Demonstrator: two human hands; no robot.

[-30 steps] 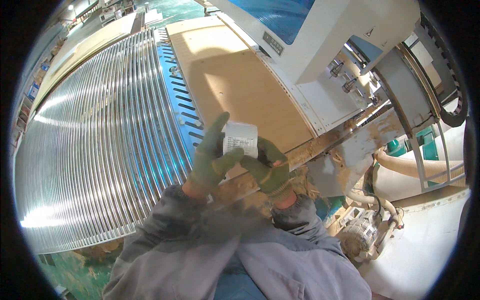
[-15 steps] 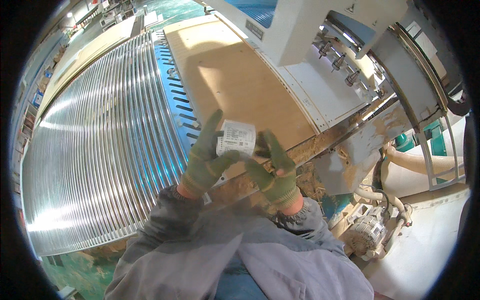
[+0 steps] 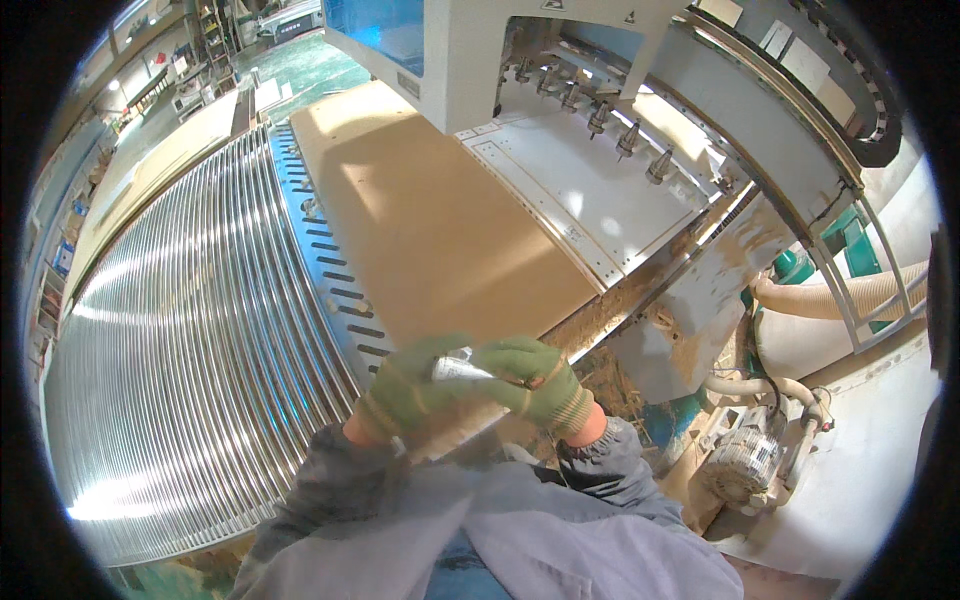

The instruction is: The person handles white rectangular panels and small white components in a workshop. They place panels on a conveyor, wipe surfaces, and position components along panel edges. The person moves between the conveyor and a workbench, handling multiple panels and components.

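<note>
Both my hands wear green knit gloves and are close together above the near edge of the board. Between them is a white printed label (image 3: 460, 369), bent or folded so that only a narrow piece shows. My left hand (image 3: 408, 388), blurred by motion, closes on the label's left side. The fingers of my right hand (image 3: 536, 380) are curled in against its right side. A tan wooden board (image 3: 440, 225) lies flat on the machine bed just beyond my hands.
To the left is a wide bed of shiny metal rollers (image 3: 200, 330), with a blue slotted strip (image 3: 318, 225) along it. A white machine gantry (image 3: 455, 75) spans the far side, near a row of tool holders (image 3: 627, 140). A motor (image 3: 742, 462) and hose (image 3: 840, 298) stand at right.
The label was spread flat and facing me; now it is folded between my hands. My hands have come together and sit lower in view. The view has shifted, showing more of the tool holders.
</note>
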